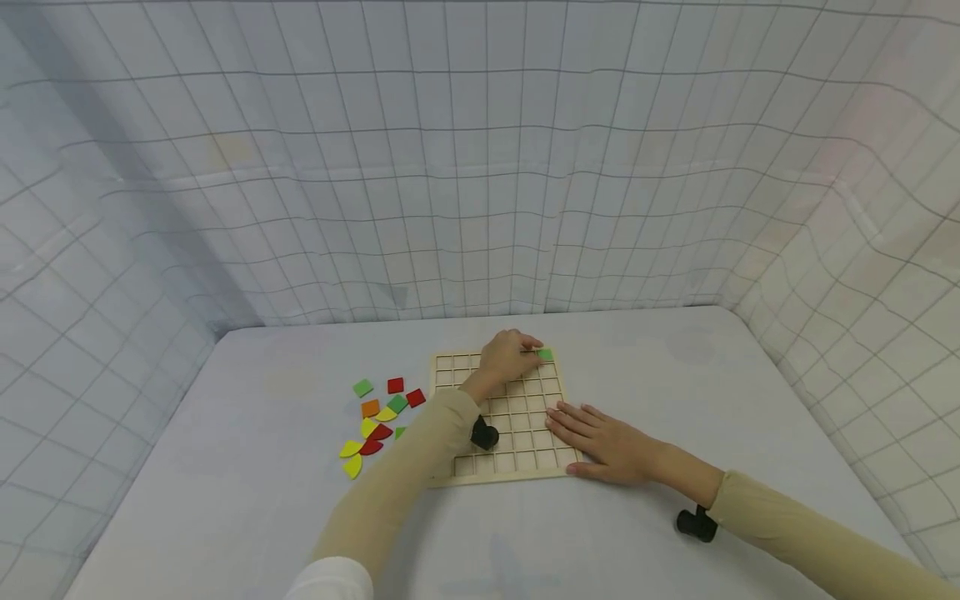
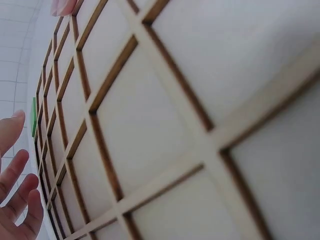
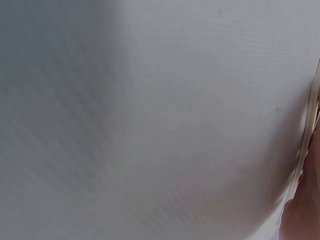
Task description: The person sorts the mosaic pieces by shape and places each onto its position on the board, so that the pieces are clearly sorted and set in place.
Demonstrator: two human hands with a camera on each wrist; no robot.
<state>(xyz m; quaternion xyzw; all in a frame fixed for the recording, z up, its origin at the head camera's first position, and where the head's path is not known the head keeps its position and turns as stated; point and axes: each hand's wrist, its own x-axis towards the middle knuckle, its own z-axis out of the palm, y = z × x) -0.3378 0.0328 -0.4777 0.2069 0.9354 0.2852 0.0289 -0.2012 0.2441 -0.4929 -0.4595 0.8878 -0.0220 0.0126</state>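
A wooden grid board (image 1: 510,478) with raised strips lies on the table under both hands. In its far right cell sits a green square tile (image 1: 545,355), seen edge-on as a green sliver (image 2: 33,117) in the left wrist view. My left hand (image 1: 507,357) hovers over the far part of the board beside that tile. Its thumb and fingers (image 2: 31,210) are apart and loosely bent, with nothing between them. My right hand (image 1: 611,450) rests flat, fingers spread, across the board's right edge (image 3: 309,125), the thumb near its front corner.
Left of the board lie loose pieces: red squares (image 1: 395,386), green squares (image 1: 363,387), an orange square (image 1: 371,408), and several yellow (image 1: 352,466) and red quarter-rounds (image 1: 371,447). One green piece (image 1: 400,432) is partly hidden by the left sleeve. Checked cloth (image 1: 480,167) walls surround the table.
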